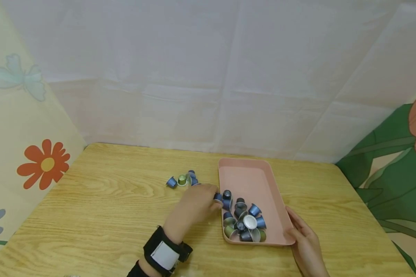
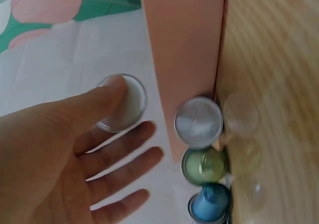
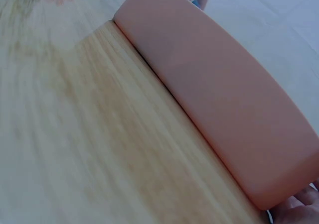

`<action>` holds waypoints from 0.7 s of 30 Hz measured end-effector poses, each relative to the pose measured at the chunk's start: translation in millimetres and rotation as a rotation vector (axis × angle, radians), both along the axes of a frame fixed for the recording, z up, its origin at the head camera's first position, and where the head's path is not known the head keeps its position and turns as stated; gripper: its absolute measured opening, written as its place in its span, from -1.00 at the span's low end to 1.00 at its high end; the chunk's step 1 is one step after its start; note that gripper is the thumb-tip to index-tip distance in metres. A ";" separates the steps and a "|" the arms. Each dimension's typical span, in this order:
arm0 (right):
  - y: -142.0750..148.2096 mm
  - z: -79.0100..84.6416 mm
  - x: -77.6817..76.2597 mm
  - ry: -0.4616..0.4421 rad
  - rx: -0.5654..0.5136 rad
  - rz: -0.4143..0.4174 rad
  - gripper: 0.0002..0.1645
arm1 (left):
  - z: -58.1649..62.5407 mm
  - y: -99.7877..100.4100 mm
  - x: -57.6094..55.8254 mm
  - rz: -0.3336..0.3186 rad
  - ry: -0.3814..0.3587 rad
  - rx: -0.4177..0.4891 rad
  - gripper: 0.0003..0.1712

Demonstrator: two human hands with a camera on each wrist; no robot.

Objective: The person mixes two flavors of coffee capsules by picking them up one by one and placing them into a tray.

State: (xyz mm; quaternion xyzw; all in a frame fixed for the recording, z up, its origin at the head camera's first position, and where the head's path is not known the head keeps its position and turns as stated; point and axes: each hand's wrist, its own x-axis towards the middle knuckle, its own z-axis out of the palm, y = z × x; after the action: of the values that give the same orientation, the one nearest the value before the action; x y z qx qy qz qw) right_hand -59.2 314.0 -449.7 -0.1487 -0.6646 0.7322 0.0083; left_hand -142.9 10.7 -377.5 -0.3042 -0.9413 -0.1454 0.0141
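Note:
My left hand point(image 1: 197, 198) pinches a blue coffee capsule point(image 1: 218, 197) at the left rim of a pink tray point(image 1: 253, 179). In the left wrist view the thumb presses on the pale lid of that capsule point(image 2: 133, 104), with the other fingers spread. Several coffee capsules, blue, green, grey and black, lie heaped in the near left part of the tray; one shows its white lid point(image 1: 250, 222) upward. My right hand point(image 1: 306, 242) grips the tray's near right corner, thumb over the rim. In the right wrist view only part of that hand point(image 3: 296, 209) shows at the corner.
Left of the tray, a blue capsule point(image 1: 171, 182), a green capsule point(image 1: 182, 180) and other capsules lie on the wooden table point(image 1: 118, 207), partly hidden behind my left hand. A white sheet point(image 1: 166, 88) hangs behind the table, with printed flower panels at both sides.

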 end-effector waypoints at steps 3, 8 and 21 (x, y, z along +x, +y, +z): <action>-0.8 1.6 -0.6 -0.017 0.006 -0.010 -0.22 | -2.3 11.8 4.6 -0.068 0.098 -0.050 -0.55; -1.1 3.2 -1.4 -0.037 0.014 -0.010 -0.22 | -5.2 27.0 14.7 -0.152 0.205 -0.077 -0.53; -1.8 7.6 -2.3 -0.107 0.032 -0.007 -0.22 | -13.7 39.6 24.0 -0.206 0.330 -0.125 -0.57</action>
State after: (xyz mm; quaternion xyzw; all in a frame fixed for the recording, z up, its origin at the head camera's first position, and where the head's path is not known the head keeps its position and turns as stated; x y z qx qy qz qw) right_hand -61.5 312.2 -442.1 -0.1898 -0.6753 0.7124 -0.0222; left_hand -118.9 50.3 -391.1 -0.4189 -0.8973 -0.0354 0.1344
